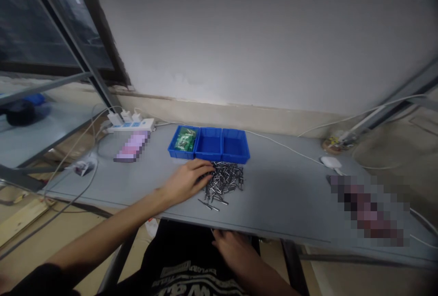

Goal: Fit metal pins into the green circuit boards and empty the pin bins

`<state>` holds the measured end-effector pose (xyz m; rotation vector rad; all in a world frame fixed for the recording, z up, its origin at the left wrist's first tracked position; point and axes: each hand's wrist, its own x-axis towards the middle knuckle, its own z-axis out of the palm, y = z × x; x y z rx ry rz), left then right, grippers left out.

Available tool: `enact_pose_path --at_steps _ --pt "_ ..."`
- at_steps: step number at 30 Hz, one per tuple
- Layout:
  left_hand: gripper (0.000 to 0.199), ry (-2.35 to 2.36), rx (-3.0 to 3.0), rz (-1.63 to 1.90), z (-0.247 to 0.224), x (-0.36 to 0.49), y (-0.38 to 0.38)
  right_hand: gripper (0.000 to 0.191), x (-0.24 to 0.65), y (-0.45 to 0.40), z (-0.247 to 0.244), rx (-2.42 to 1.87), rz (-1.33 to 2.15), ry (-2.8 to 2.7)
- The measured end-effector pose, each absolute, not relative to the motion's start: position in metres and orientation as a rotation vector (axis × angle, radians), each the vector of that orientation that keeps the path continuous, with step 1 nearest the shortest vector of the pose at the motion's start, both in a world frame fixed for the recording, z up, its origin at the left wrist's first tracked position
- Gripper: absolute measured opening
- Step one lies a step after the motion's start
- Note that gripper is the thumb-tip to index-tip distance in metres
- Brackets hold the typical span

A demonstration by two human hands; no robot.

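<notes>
My left hand [188,179] reaches over the table to the left side of a loose pile of thin metal pins [224,179]. Its fingertips touch the pile, with the thumb apart from the fingers and nothing visible held between them. A few pins lie loose at the near side of the heap. Below the table's front edge, close to my body, is my right hand [234,248] with its fingers curled. A tiny pale tip shows by those fingers, too small to name. Behind the pile stand three joined blue bins [236,157]; the left one contains green-and-silver items [186,138].
A white power strip [133,125] with plugs stands at the back left of the grey table [273,195], beside a blurred-out phone-like object [132,146]. Cables cross the left side and run along the wall. At right lie a white adapter [331,162] and a pixelated item [366,209].
</notes>
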<state>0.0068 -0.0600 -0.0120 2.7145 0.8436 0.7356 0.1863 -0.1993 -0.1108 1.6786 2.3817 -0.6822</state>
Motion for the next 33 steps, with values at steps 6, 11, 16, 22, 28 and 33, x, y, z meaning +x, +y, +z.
enact_pose_path --at_steps 6,11,16,22,28,33 --pt "0.043 0.718 2.893 0.501 -0.016 0.024 -0.058 0.036 0.184 -0.198 -0.111 1.648 -0.683 2.415" --pt "0.047 0.681 2.984 0.385 -0.024 0.025 -0.057 0.028 0.183 -0.198 -0.118 1.671 -0.839 2.404" --pt "0.043 0.699 2.997 0.593 -0.013 0.025 -0.049 0.02 0.184 -0.197 -0.128 1.652 -0.842 2.458" --pt "0.038 0.929 3.041 0.573 0.012 0.047 -0.008 0.016 0.188 -0.198 -0.13 1.647 -0.959 2.492" --pt "0.033 0.907 3.036 0.492 0.009 0.058 0.012 0.015 0.198 -0.199 -0.128 1.609 -1.208 2.561" --pt "0.028 0.666 2.935 0.752 0.015 0.044 -0.039 0.017 0.205 -0.198 -0.109 1.538 -1.393 2.502"
